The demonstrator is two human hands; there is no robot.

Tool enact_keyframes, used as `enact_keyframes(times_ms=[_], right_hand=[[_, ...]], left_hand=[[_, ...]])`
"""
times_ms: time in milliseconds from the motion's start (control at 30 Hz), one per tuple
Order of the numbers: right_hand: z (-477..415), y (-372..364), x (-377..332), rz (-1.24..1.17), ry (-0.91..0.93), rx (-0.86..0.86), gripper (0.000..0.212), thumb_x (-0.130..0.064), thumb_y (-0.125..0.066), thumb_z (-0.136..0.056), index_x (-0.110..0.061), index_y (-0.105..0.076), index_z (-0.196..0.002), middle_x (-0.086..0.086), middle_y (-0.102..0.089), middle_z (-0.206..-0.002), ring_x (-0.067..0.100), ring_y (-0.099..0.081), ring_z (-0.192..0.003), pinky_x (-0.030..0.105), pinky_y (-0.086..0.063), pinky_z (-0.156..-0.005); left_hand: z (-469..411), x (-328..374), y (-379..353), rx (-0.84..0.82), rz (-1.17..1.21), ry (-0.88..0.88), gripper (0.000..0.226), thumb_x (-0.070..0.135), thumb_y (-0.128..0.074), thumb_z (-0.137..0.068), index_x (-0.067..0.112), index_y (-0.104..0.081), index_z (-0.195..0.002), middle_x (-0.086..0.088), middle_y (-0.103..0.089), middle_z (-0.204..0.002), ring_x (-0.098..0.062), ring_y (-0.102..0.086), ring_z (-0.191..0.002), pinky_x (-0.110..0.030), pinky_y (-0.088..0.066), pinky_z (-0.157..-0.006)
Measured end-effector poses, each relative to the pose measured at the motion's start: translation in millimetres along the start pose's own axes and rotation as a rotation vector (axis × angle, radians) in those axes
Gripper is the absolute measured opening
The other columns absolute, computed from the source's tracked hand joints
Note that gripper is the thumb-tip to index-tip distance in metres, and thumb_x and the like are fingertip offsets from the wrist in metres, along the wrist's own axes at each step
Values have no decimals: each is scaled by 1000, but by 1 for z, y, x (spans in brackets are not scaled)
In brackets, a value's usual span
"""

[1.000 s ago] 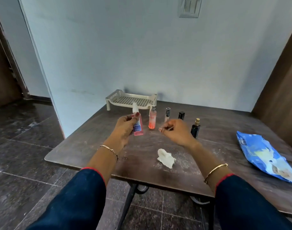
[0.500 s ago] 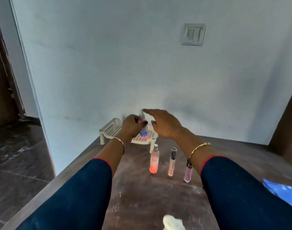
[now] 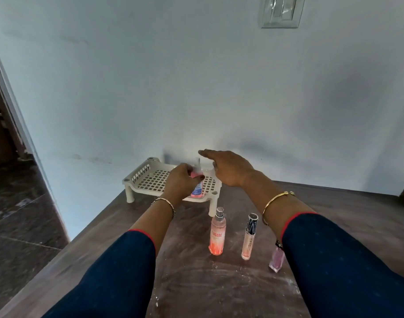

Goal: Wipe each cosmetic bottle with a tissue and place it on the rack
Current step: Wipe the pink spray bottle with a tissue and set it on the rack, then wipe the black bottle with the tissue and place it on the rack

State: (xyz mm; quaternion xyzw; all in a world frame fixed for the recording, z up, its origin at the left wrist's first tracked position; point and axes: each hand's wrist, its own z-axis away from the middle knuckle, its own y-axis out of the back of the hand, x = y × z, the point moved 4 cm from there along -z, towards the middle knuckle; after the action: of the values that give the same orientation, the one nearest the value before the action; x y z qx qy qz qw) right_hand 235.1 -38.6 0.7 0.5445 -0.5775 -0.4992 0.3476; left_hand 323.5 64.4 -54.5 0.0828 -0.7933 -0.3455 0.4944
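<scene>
Left fingers: curled round the small pink plastic bottle with a blue label and white cap, thumb on its near side, pinching it just below the cap.
Left hand: just left of the frame's centre, knuckles up and wrist bent slightly downward over the rack. A thin gold bangle sits on the wrist, and the forearm runs back to a navy sleeve with a red cuff.
Pink bottle: upright, its base down at the grid near the rack's right front corner; the cap is blurred.
Right fingers: straight and close together, pointing left, holding nothing.
Right hand: flat and palm down, above the rack's right rear and just above the bottle's cap, apart from it.
Rack: a cream plastic rack with a perforated grid floor and short legs, against the pale wall.
Other bottles: an orange-pink clear spray bottle, a slim peach gloss tube with a black patterned cap and a small lilac glass bottle partly behind the right sleeve, standing in a row below the rack.
Table: a dark brown wooden table, with pale dusty smears.
</scene>
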Motion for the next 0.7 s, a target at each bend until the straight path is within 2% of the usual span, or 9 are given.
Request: enact_keyframes(times_ms=[233,367,500,600,700], right_hand=[[8,9,3,5,-26,-6,64,-1,-41,-95,-36,-27,-147,3,-43,-147,26,-46,-128,38,-44,-100],[26,36,0,7,-28,36,57,-5,-41,-97,-32,-30,-146,5,-46,-145,28,-48,-126,38,-45,-100],[53,64,-1,-42,-48,96,47,-9,-40,-98,-28,-41,-141,6,-50,-141,25,-49,-125,36,-43,-101],[81,75,3,-125,-60,125,40,-11,-44,-97,-24,-51,-134,1,-55,-136,20,-51,-123,32,-42,-101],[116,77,11,-204,-69,162,32,-10,-47,-94,-20,-62,-120,-1,-63,-124,17,-57,-114,27,-44,-96]], left_hand=[[7,7,8,6,34,11,49,32,-76,-78,5,-58,-115,-9,-64,-116,-24,-58,-107,-27,-39,-84],[17,28,25,33,48,6,52,31,-76,-78,8,-54,-120,-8,-61,-121,-23,-56,-111,-30,-42,-88],[36,61,41,69,81,-20,52,30,-73,-81,9,-52,-123,-9,-59,-124,-24,-54,-116,-34,-42,-94],[60,82,47,79,179,-24,47,27,-72,-82,10,-54,-122,-8,-59,-122,-23,-54,-115,-36,-44,-98],[88,98,40,62,270,-48,36,23,-72,-81,11,-60,-114,-7,-62,-113,-20,-58,-105,-31,-48,-88]])
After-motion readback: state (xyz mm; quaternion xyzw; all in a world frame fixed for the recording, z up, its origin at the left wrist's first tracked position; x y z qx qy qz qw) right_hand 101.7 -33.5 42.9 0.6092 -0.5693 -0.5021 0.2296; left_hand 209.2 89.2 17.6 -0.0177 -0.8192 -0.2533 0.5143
